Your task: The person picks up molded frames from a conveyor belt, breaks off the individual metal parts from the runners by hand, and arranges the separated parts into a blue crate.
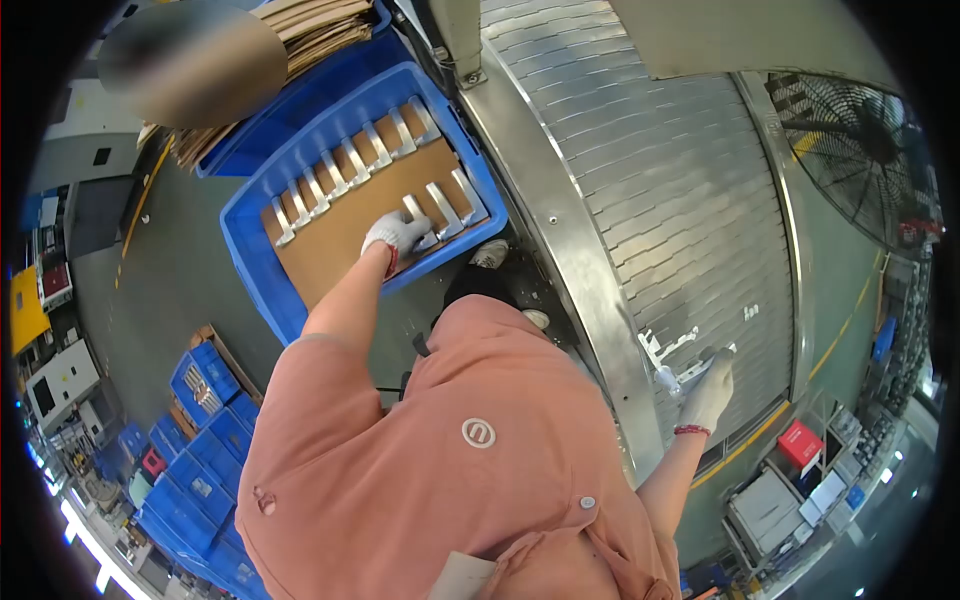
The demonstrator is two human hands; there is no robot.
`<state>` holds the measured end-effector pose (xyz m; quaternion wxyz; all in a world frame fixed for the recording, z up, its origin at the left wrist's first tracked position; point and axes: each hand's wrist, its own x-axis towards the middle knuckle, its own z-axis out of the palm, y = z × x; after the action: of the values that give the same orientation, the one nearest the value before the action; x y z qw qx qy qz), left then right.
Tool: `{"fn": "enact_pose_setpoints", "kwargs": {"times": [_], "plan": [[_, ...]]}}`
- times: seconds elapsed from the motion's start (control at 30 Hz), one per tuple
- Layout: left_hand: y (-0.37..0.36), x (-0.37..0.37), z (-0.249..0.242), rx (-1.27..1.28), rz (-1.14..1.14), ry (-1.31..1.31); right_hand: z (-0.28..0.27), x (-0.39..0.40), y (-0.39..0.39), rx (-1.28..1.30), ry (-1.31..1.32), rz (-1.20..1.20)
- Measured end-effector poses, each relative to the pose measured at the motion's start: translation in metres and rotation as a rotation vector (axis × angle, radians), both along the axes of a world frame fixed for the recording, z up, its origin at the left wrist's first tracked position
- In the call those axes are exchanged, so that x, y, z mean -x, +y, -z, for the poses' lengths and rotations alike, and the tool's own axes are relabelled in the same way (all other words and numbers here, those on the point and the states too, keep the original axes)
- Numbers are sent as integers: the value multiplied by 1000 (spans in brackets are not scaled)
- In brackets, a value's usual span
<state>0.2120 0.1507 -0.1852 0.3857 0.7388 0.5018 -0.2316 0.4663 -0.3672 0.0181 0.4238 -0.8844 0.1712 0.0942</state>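
My left hand [398, 234], in a white glove, is closed round a silver metal part [414, 210] at the near end of a short row in a blue bin [262, 290]. Two similar parts lie beside it, and a longer row of metal parts [338, 177] runs along the far side on brown cardboard [345, 228]. Over the metal slat conveyor [690, 200], my gloved right hand [708, 393] has its fingers at a pale metal part [692, 374]. Another metal part [676, 343] lies just beyond it.
Behind the bin, another blue bin [235, 150] holds stacked cardboard [310, 35]. A steel rail [560, 240] edges the conveyor, with a large fan [850, 140] at the far right. More blue bins [190, 480] stand at lower left. A small piece [750, 312] lies on the conveyor.
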Motion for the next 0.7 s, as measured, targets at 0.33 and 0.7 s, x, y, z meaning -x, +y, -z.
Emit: {"fn": "enact_pose_setpoints", "kwargs": {"times": [0.33,0.7], "plan": [[-5,-5,-16,-37,62,68,14,16,-7,-93,-35,110],[-83,-114,-170,-289,9,-705,46,18,-38,9,-178,8]]}}
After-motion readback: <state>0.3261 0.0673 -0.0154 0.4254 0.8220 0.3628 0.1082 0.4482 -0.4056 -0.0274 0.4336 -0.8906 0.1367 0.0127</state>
